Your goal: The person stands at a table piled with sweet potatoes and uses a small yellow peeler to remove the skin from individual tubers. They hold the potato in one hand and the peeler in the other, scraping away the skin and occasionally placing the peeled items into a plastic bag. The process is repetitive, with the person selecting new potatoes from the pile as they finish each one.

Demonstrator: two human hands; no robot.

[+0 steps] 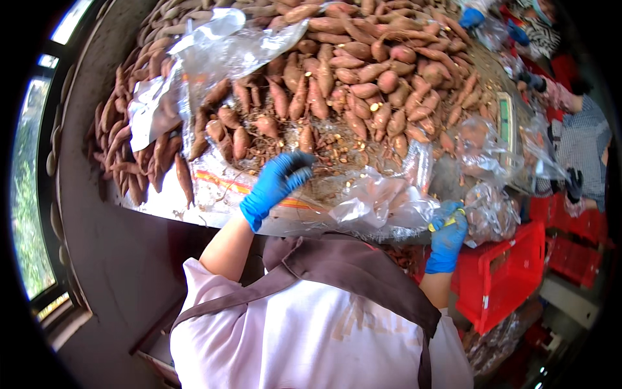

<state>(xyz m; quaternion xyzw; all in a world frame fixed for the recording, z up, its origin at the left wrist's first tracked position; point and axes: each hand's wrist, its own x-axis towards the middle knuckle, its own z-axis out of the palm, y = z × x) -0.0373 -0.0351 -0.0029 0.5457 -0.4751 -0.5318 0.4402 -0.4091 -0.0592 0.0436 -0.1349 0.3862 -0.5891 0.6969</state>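
My left hand [278,185], in a blue glove, hovers over the near part of the table, its fingertips blurred. Thumb and fingers stand apart, and I see nothing between them. A single sweet potato [306,139] lies just beyond the fingertips, among soil and cut ends. My right hand [448,236], also gloved in blue, is at the table's front edge, closed around a yellow handle [446,221]; the rest of that tool is hidden. Between my hands lies a clear plastic bag [384,199] with sweet potatoes inside. Another filled bag [491,211] sits right of my right hand.
A large heap of sweet potatoes [369,73] covers the far table, with plastic sheeting [233,48] over part of it. A scale with a green display [505,119] stands at right. Red crates [505,277] are below right. Other people [580,141] work along the right side.
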